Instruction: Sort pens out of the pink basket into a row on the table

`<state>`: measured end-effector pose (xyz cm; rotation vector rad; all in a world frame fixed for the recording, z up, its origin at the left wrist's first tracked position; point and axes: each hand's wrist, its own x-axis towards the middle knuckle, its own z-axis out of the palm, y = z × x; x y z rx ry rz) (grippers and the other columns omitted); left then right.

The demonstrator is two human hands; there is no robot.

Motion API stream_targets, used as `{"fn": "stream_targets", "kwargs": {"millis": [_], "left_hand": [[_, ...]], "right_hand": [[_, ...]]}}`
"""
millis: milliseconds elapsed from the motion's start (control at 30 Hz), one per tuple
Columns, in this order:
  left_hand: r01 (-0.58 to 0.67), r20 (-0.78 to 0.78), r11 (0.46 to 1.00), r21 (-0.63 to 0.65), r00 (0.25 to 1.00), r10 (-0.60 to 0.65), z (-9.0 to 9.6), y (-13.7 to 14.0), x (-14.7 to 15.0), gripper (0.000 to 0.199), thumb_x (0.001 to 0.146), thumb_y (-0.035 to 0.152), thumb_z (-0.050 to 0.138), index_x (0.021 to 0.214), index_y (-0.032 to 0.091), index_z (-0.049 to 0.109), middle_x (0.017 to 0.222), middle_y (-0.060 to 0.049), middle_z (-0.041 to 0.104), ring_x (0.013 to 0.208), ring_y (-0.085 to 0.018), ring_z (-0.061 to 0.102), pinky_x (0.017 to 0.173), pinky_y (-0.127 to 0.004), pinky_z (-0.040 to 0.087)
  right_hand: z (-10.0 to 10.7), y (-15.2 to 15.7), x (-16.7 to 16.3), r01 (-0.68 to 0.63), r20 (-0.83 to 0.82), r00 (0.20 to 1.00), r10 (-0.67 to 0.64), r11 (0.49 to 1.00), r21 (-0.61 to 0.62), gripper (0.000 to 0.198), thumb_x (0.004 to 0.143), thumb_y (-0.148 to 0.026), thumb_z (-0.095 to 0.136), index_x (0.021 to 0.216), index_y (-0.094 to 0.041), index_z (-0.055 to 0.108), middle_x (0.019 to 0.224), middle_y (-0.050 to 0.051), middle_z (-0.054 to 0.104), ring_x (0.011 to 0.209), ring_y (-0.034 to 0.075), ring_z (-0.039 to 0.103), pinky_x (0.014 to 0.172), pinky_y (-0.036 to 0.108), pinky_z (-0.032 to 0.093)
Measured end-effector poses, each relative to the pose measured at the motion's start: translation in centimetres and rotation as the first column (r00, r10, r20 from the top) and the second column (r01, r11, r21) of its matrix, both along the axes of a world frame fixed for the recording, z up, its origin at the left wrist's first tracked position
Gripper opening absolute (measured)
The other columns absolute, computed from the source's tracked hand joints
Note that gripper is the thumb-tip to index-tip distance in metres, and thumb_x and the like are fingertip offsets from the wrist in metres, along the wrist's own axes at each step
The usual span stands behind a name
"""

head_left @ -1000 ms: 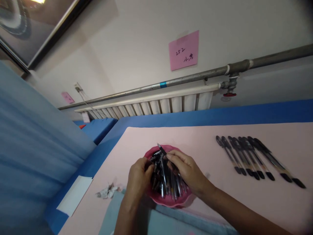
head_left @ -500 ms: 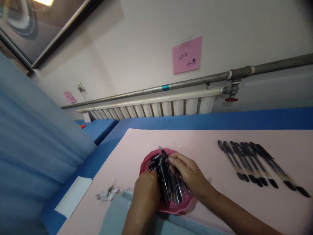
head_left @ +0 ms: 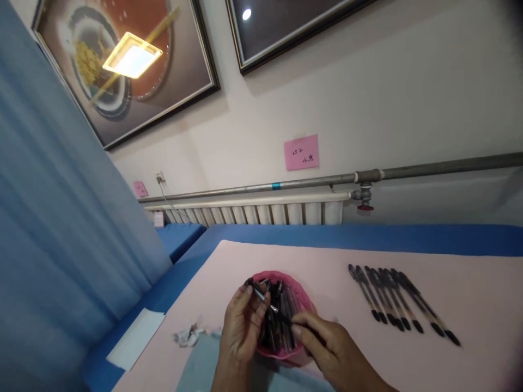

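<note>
My left hand (head_left: 241, 324) pinches a dark pen cap (head_left: 258, 292) with a clear section above the basket. My right hand (head_left: 333, 345) grips a black pen (head_left: 284, 317), its silvery tip pointing left at the cap's lower end. Tip and cap are very close; whether the tip has entered the cap I cannot tell. Beneath both hands sits a round pink basket (head_left: 307, 296) holding many loose pens (head_left: 280, 335), partly hidden by my left hand. Off to the right, several capped pens (head_left: 386, 299) lie side by side in a slanted row.
A pink sheet (head_left: 327, 267) covers much of the blue table (head_left: 261, 234). Crumpled clear wrapping (head_left: 188, 335) and folded light-blue cloth (head_left: 200, 362) lie left of and below the basket. White paper (head_left: 137, 338) rests near the left edge, beside a blue curtain (head_left: 81, 245). A radiator (head_left: 286, 212) stands behind.
My left hand has come up out of the basket with a pen cap. The pen in my right hand has swung from pointing up to pointing left at that cap. My view has tilted upward.
</note>
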<state>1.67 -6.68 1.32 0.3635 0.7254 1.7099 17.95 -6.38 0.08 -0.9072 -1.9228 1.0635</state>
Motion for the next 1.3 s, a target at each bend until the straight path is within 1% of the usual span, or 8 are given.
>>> {"fn": "stream_targets", "kwargs": {"millis": [233,467,700,867,967,1033,1167,1300], "left_hand": [[-0.007,-0.079,0.999,-0.031,0.997,0.005,0.6,-2.7,2.1,0.016,0.063,0.014,0.073,0.074,0.013,0.062,0.079,-0.006,0.07,0.078,-0.016,0.066,0.076,-0.028,0.053],[-0.035,-0.18,0.998,-0.045,0.983,0.027,0.7,-4.1,4.6,0.03,0.056,0.02,0.079,0.08,0.013,0.061,0.076,-0.004,0.067,0.066,-0.013,0.064,0.059,-0.02,0.05],[0.045,-0.319,0.996,-0.071,0.946,-0.065,1.7,-4.5,7.6,0.032,0.054,0.025,0.08,0.078,0.013,0.061,0.073,-0.001,0.064,0.063,-0.01,0.06,0.06,-0.02,0.048],[0.15,-0.412,0.981,-0.125,0.891,-0.189,0.2,-3.7,9.8,0.035,0.056,0.03,0.078,0.081,0.012,0.061,0.079,-0.005,0.062,0.068,-0.012,0.059,0.061,-0.023,0.048],[0.073,-0.44,0.975,-0.209,0.884,-0.16,-1.6,-3.3,10.9,0.043,0.059,0.036,0.076,0.091,0.014,0.06,0.093,-0.009,0.061,0.074,-0.015,0.061,0.063,-0.027,0.049],[0.043,-0.491,0.968,-0.246,0.856,-0.163,-3.0,-3.3,11.6,0.046,0.059,0.039,0.074,0.095,0.014,0.059,0.092,-0.01,0.062,0.072,-0.017,0.062,0.059,-0.027,0.048],[-0.035,-0.703,0.981,-0.191,0.702,-0.112,-6.8,-4.2,12.8,0.047,0.061,0.045,0.068,0.094,0.013,0.06,0.084,-0.01,0.064,0.067,-0.018,0.062,0.055,-0.027,0.048],[-0.096,-0.954,0.991,0.096,0.275,0.119,-10.3,-5.0,13.0,0.035,0.071,0.045,0.055,0.089,0.016,0.063,0.086,-0.01,0.065,0.076,-0.02,0.061,0.073,-0.032,0.049]], "right_hand": [[0.9,-2.0,1.3,-0.007,0.044,0.999,0.008,1.0,-0.021,0.022,0.085,-0.034,0.043,0.074,-0.02,0.056,0.056,-0.005,0.045,0.052,0.011,0.042,0.051,0.021,0.034],[1.5,-2.7,2.2,0.069,-0.023,0.997,-0.069,0.998,-0.001,0.02,0.085,-0.035,0.04,0.081,-0.021,0.055,0.062,-0.004,0.051,0.058,0.013,0.047,0.057,0.022,0.038],[1.8,-3.0,4.0,0.093,-0.091,0.991,-0.101,0.992,-0.081,0.024,0.087,-0.038,0.036,0.088,-0.022,0.054,0.059,-0.004,0.053,0.052,0.012,0.051,0.052,0.022,0.04],[1.2,-1.3,5.6,0.213,0.013,0.977,-0.213,0.973,-0.085,0.024,0.085,-0.036,0.039,0.077,-0.02,0.056,0.057,-0.005,0.055,0.045,0.009,0.049,0.048,0.02,0.039],[0.4,1.4,8.8,0.348,0.096,0.935,-0.34,0.934,-0.084,0.023,0.085,-0.034,0.039,0.085,-0.02,0.058,0.055,-0.005,0.056,0.043,0.011,0.05,0.045,0.021,0.038],[-0.2,3.4,12.0,0.478,0.162,0.87,-0.465,0.877,-0.049,0.02,0.085,-0.029,0.042,0.093,-0.019,0.057,0.067,-0.001,0.062,0.058,0.013,0.058,0.056,0.022,0.042],[-1.3,6.3,18.3,0.676,0.313,0.695,-0.648,0.736,0.022,0.028,0.085,-0.017,0.044,0.112,-0.012,0.053,0.089,0.01,0.065,0.086,0.02,0.061,0.077,0.032,0.044],[-2.2,7.9,20.8,0.728,0.403,0.599,-0.692,0.68,0.087,0.028,0.089,-0.027,0.051,0.114,-0.016,0.053,0.111,0.008,0.058,0.095,0.02,0.058,0.082,0.04,0.047]]}}
